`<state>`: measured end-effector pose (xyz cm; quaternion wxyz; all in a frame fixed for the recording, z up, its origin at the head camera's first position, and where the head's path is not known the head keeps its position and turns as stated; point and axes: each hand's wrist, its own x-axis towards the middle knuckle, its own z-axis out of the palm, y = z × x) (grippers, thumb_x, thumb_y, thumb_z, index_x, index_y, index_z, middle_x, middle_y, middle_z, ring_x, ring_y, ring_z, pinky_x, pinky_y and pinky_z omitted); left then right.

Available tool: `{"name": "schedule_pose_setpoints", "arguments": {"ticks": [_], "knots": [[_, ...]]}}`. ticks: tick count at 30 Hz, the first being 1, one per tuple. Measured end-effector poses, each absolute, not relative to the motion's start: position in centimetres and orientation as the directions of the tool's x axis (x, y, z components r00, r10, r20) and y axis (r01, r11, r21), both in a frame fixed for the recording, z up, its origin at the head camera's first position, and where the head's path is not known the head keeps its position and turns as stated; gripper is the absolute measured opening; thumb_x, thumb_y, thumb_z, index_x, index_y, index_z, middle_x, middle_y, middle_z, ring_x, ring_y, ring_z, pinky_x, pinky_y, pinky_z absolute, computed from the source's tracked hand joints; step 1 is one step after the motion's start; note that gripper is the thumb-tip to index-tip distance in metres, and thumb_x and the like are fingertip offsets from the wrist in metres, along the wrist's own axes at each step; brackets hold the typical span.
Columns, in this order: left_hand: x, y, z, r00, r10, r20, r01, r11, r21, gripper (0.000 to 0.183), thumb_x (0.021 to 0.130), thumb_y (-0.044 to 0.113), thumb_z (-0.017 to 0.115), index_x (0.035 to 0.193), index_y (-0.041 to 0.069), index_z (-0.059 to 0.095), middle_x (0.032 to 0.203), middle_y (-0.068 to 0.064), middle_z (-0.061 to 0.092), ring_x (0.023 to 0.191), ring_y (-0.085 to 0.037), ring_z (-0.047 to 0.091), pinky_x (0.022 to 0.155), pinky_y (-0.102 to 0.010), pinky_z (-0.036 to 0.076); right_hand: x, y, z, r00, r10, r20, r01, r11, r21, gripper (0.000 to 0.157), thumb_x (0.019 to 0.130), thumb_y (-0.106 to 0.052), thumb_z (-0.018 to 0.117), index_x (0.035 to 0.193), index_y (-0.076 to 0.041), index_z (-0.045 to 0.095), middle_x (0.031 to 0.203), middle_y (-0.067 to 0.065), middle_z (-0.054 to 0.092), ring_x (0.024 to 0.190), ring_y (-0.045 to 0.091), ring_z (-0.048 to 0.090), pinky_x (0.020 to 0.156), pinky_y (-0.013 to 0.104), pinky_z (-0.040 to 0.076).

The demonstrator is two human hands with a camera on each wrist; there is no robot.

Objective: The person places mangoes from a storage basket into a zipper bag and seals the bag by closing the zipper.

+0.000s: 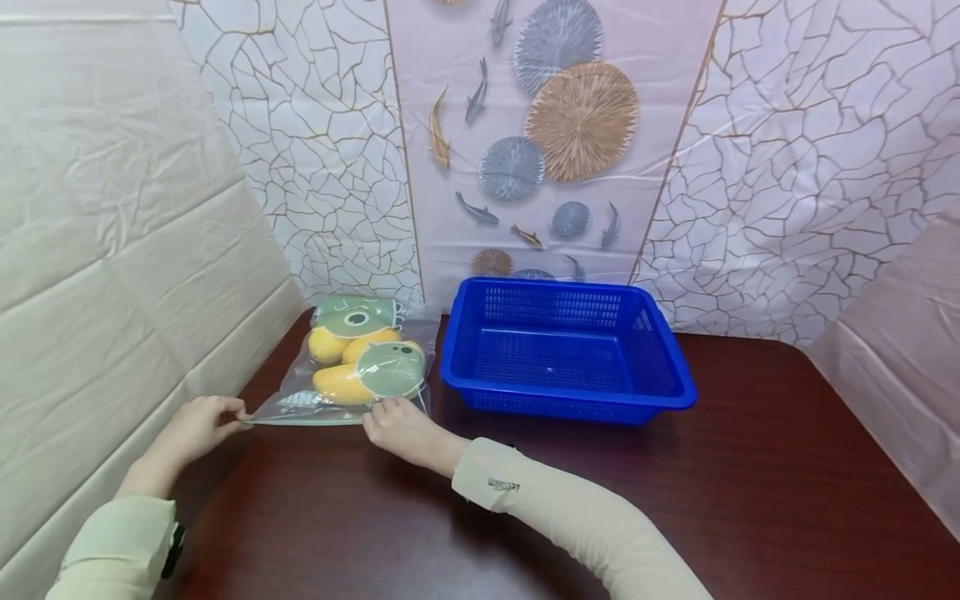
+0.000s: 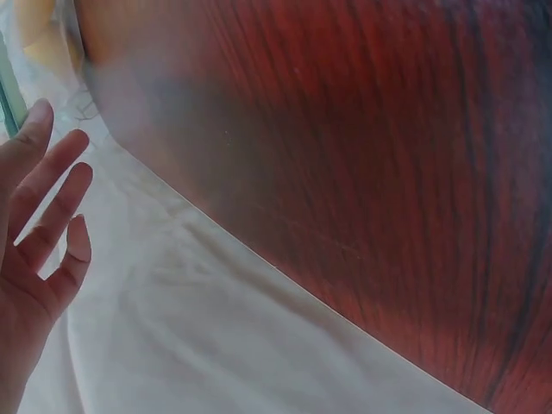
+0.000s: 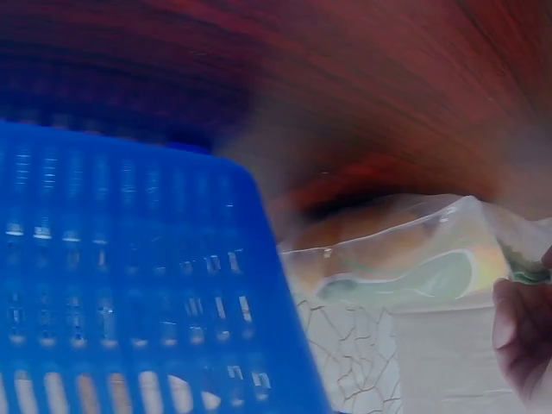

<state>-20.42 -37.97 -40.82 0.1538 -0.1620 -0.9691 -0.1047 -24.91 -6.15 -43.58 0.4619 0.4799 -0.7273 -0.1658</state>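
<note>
A clear zip bag (image 1: pixel 300 385) with green cartoon prints lies flat at the left of the table, its green zip edge toward me. Several yellow mangoes (image 1: pixel 341 383) show through the plastic. My left hand (image 1: pixel 197 429) pinches the left end of the zip edge between thumb and fingertip; its other fingers spread loosely in the left wrist view. Farther right along the same edge, my right hand (image 1: pixel 405 429) grips the zip with curled fingers. The right wrist view catches only part of that hand (image 3: pixel 522 336) beside the bag (image 3: pixel 405 267).
Right of the bag stands a blue plastic basket (image 1: pixel 570 398) with slotted walls and nothing inside. A dark red-brown wooden table (image 1: pixel 772 450) carries both. Pale cloth (image 1: pixel 135 275) hangs along the left side, and a patterned cloth (image 1: pixel 337 167) rises behind.
</note>
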Motion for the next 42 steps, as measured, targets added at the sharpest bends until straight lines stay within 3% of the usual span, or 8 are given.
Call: {"name": "schedule_pose_setpoints", "arguments": {"ticks": [13,23,28,35,42], "knots": [[-20.6,-39.2,-41.0,-0.957,0.192,0.215,0.241,0.943,0.23,0.022,0.073,0.012,0.074,0.063,0.018,0.056,0.07,0.001,0.062,0.061,-0.013,0.045,0.057,-0.034,0.037,-25.3,-3.0,-43.0,-0.118,-0.854,0.507,-0.523,0.487,0.699,0.019,0.085,-0.011,0.052,0.069,-0.021,0.057,0.067,-0.006,0.06,0.061,0.009,0.055,0.053,0.021,0.04],[-20.9,-39.8,-41.3,-0.915,0.24,0.324,0.324,0.915,0.239,0.028,0.072,0.01,0.075,0.059,0.021,0.052,0.062,0.008,0.06,0.051,0.003,0.036,0.052,-0.024,0.033,-24.6,-1.8,-42.4,-0.087,-0.866,0.493,-0.555,0.453,0.698,0.021,0.087,-0.009,0.046,0.071,-0.019,0.057,0.066,-0.006,0.059,0.063,0.01,0.054,0.055,0.022,0.04],[-21.0,-39.8,-41.4,-0.916,0.222,0.334,0.302,0.929,0.212,0.028,0.073,0.013,0.075,0.06,0.022,0.051,0.059,0.011,0.054,0.055,0.0,0.039,0.054,-0.028,0.034,-24.0,-1.5,-42.6,-0.089,-0.875,0.477,-0.57,0.437,0.696,0.024,0.088,-0.006,0.043,0.071,-0.018,0.057,0.067,-0.007,0.058,0.064,0.009,0.053,0.056,0.022,0.04],[-20.8,-39.4,-41.7,-0.922,0.237,0.306,0.302,0.935,0.187,0.027,0.071,0.013,0.076,0.06,0.021,0.052,0.062,0.008,0.059,0.056,-0.004,0.045,0.054,-0.033,0.037,-23.0,-1.1,-43.4,-0.055,-0.89,0.452,-0.587,0.395,0.707,0.034,0.088,0.0,0.033,0.071,-0.018,0.056,0.064,-0.008,0.054,0.062,0.007,0.052,0.055,0.021,0.038],[-20.8,-39.2,-41.9,-0.935,0.255,0.248,0.297,0.943,0.149,0.018,0.068,0.007,0.075,0.061,0.019,0.063,0.071,-0.002,0.069,0.064,-0.024,0.062,0.058,-0.043,0.045,-22.2,-1.1,-43.7,-0.036,-0.916,0.4,-0.604,0.339,0.721,0.021,0.089,-0.01,0.046,0.074,-0.02,0.058,0.066,-0.01,0.053,0.064,0.007,0.052,0.056,0.02,0.038]]}}
